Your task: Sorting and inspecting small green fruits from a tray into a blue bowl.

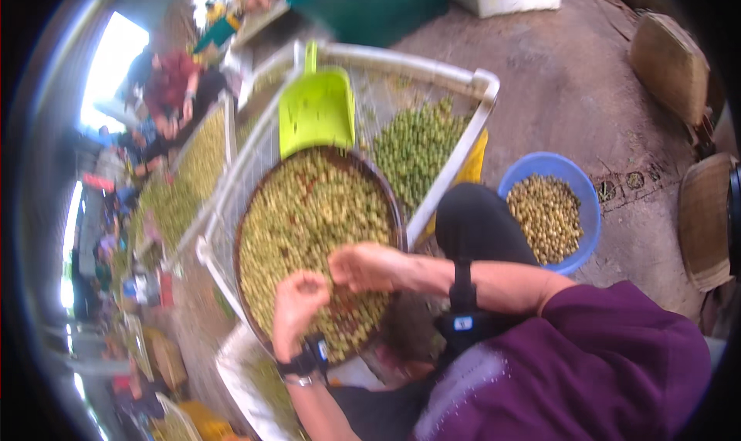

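The round tray (255,209) of small green-yellow fruits (309,209) sits in the middle of the view, resting on a white-framed mesh tabletop (463,144), and both hands work over its near edge. The left hand (297,302), wearing a dark wrist strap (305,360), is curled closed with the fingers folded in over the fruits at the tray's lower part; whether it pinches one fruit is too blurred to tell. The right hand (367,267) lies just beside it, reaching across from the right with the fingers bent down and partly closed above the fruits, and what it grips, if anything, cannot be made out. A dark band (461,287) wraps the right forearm, and a purple sleeve (617,348) covers the upper arm. Just behind the tray a lime-green scoop (316,109) lies on the mesh, its handle pointing away. To the right of the scoop, in the far corner of the frame, is a heap of greener fruits (417,148). Beyond the frame's right side a blue bowl (590,209) stands on the earthen floor (556,78), holding browner fruits. Two woven baskets (668,63) stand at the far right, well apart from the tray. On the left, other people (174,86) sit by more trays.
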`<state>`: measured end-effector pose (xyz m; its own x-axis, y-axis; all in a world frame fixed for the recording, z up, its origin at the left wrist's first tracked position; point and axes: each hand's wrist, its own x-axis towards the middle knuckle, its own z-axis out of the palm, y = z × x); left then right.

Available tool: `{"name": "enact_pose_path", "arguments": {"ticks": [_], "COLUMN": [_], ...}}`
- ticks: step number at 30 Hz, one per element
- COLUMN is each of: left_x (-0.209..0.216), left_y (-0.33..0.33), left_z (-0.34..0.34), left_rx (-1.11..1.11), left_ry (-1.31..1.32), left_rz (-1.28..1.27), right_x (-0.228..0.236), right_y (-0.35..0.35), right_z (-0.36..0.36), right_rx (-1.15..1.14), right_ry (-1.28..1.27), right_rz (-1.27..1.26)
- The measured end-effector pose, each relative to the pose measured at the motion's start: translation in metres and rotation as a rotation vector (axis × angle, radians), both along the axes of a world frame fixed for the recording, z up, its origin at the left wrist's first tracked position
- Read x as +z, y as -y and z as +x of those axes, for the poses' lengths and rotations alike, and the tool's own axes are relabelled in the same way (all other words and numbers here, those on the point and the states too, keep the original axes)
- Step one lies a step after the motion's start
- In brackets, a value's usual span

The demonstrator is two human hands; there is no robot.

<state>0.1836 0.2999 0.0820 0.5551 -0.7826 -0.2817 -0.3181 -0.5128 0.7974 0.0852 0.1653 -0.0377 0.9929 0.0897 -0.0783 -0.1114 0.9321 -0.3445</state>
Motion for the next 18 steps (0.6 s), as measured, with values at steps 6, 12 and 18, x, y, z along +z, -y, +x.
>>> {"name": "enact_pose_path", "arguments": {"ticks": [6,12,18], "left_x": [0.01,0.009,0.009], "left_y": [0.006,-0.009,-0.051], "left_z": [-0.019,-0.033,0.0], "left_rx": [-0.01,0.028,0.024], "left_ry": [0.008,0.072,0.016], "left_rz": [0.036,-0.082,0.18], "right_x": [0.05,0.048,0.047], "right_y": [-0.019,-0.022,0.007], "right_z": [-0.001,0.0,-0.005], "right_rx": [0.077,0.107,-0.194], "right_ry": [-0.175,-0.335,-0.353], "right_rz": [0.12,0.225,0.038]}}
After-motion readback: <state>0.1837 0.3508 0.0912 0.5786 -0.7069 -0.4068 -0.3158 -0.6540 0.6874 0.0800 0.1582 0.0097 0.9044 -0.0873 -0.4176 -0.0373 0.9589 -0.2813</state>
